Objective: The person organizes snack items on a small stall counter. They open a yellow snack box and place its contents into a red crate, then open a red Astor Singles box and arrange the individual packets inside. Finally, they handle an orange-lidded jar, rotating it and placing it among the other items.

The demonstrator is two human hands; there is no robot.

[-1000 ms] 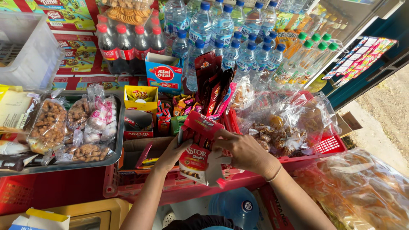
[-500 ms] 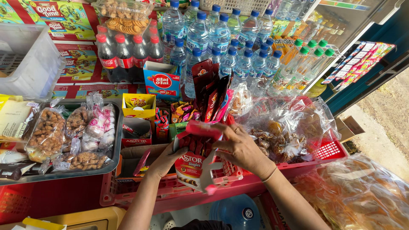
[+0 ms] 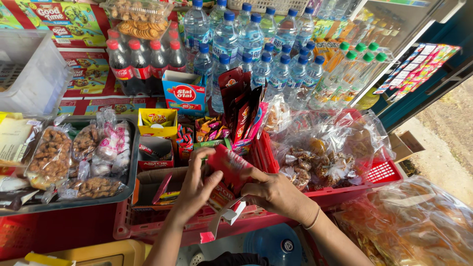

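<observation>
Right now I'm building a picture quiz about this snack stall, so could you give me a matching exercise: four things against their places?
Things:
1. red carton
2. water bottles
3. grey tray
4. cola bottles

Places:
A. back left, red caps
B. between left hand and right hand
C. back centre, blue caps
D. left, under bagged snacks

Pairs: 1-B, 2-C, 3-D, 4-A

Glossy red cardboard box (image 3: 227,178); crinkly clear plastic bags (image 3: 331,148).
</observation>
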